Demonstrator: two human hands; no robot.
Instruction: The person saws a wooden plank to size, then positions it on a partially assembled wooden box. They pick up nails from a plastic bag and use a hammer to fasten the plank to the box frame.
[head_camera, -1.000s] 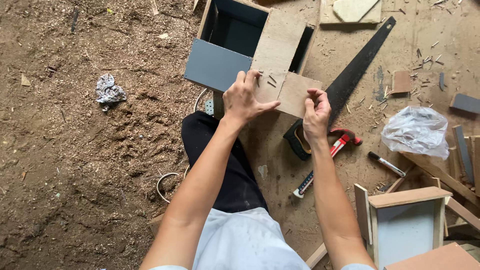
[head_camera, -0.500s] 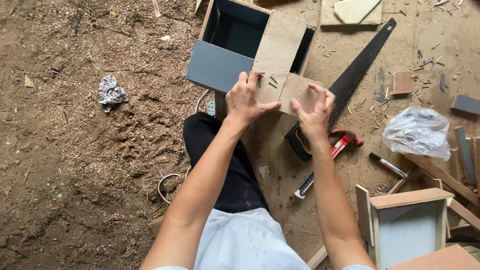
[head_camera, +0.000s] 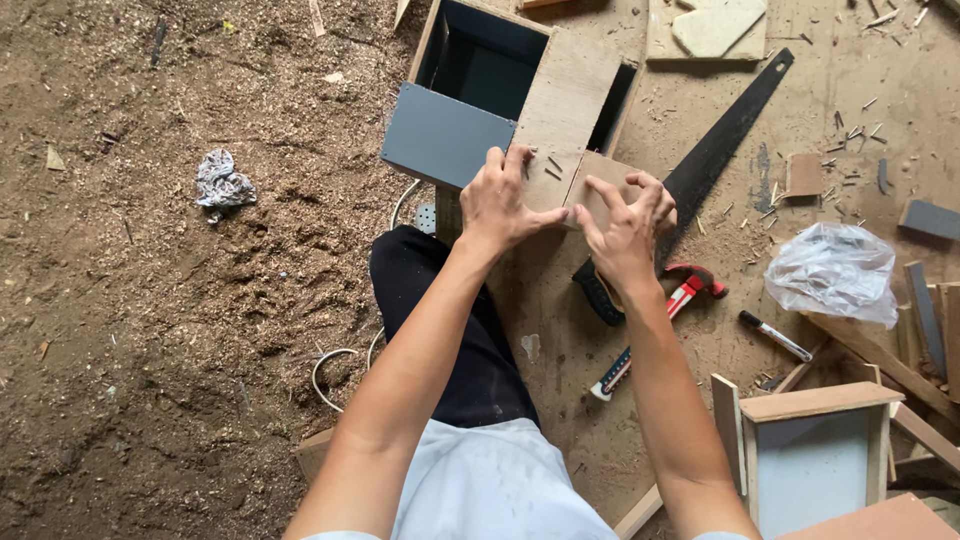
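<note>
Head view shows your left hand (head_camera: 505, 205) and right hand (head_camera: 622, 228) with fingers pinching a small brown board (head_camera: 600, 182), which lies against the wider board (head_camera: 572, 100) on the grey box (head_camera: 445, 135). Hold it flat, line up the edges, and keep clear of the saw (head_camera: 715, 150).

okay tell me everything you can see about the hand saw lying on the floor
The hand saw has a long, dark, tapering blade lying flat on the wooden board floor, running diagonally from the upper right down toward the person. Its black handle sits at the lower end, beside a red-handled hammer. The right hand covers where blade meets handle. Small nails and wood chips lie around it.
</note>
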